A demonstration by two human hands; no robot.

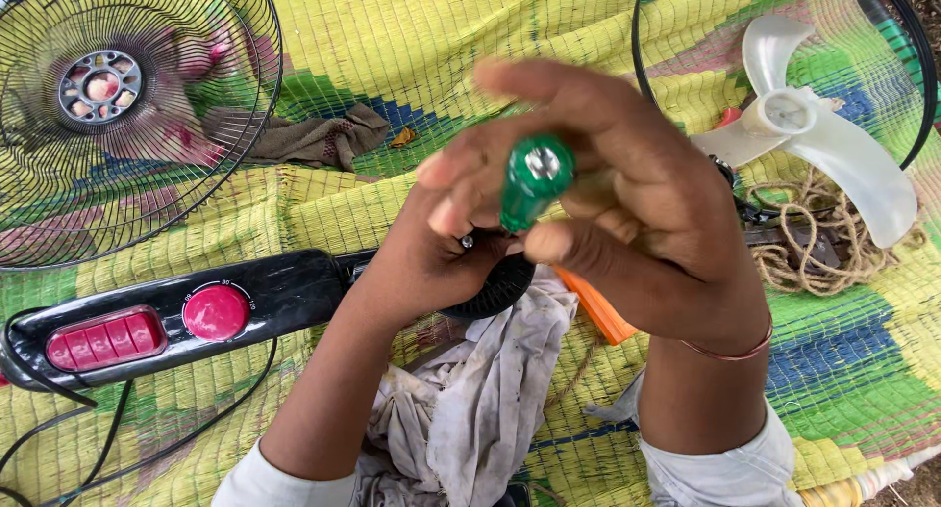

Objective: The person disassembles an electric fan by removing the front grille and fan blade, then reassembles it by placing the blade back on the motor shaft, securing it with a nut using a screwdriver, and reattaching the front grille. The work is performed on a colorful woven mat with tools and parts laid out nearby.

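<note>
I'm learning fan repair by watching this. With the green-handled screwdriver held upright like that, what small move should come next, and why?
Probably a steady twist of the screwdriver by the right hand. Its fingers wrap the green handle, which points up at the camera, while the left hand steadies the black fan part beneath. The tip is hidden, so check it is seated first.

Wire fan guard top left; white fan blade, twine coil right; woven mat.

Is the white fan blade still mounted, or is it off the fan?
Off. The white fan blade lies loose on the woven mat, apart from the black fan body.
</note>
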